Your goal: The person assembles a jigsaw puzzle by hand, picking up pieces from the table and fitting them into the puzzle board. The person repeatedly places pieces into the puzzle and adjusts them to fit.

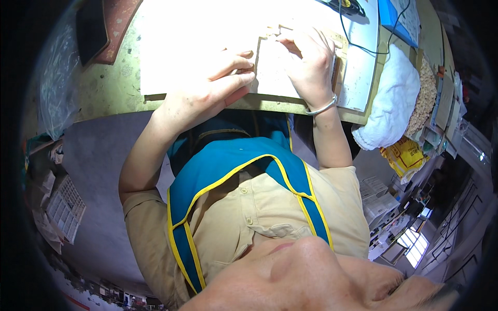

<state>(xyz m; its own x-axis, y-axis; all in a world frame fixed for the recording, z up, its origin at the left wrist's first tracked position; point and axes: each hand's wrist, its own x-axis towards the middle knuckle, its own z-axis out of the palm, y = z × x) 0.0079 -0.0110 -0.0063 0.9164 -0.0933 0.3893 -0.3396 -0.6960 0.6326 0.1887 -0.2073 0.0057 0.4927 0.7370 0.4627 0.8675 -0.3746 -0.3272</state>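
Observation:
Strong glare washes out much of the white work surface (192, 31) in front of me. My left hand (220, 80) is over its near part, fingers loosely bent and apart, with nothing visible in them. The fingertips come close to the left edge of a pale, flat, wood-edged piece (340, 67). My right hand (311, 59) is over that piece, thumb and forefinger curled together at its far left corner. Small brownish bits (272, 32) show by those fingertips; whatever the fingers pinch is lost in the glare. A bracelet (322, 107) circles the right wrist.
A dark tool with a black cable (358, 49) lies far right, near a blue folder (397, 23). A white cloth (391, 98) hangs at the table's right edge, beside beige granules (423, 96) and a yellow packet (405, 155). Clear plastic (57, 83) drapes at left.

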